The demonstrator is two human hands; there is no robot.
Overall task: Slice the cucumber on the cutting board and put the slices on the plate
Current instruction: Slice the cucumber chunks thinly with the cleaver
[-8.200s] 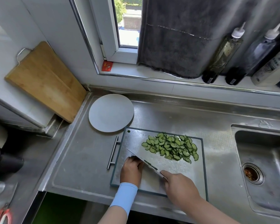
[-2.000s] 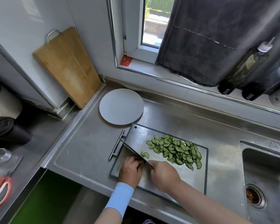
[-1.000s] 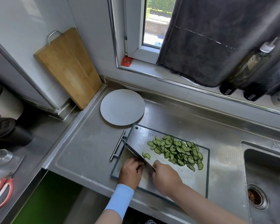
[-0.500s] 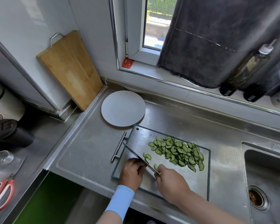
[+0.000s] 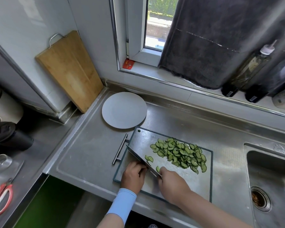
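Observation:
A heap of green cucumber slices lies on the right half of the steel cutting board. A few loose slices sit beside the knife blade. My right hand grips the knife handle, and the blade stands on the board, slanting away to the left. My left hand is curled against the blade's left side, its fingertips holding down a cucumber end that is hidden beneath them. The white plate behind the board's far left corner has nothing on it.
A wooden board leans on the wall at back left. The sink lies to the right. Oil bottles stand on the sill under a dark towel. Red scissors, a glass and a black cup sit at far left.
More loose slices have appeared by the blade, one now close to my right hand. Knife and left hand have crept slightly toward me. The heap and plate are unchanged.

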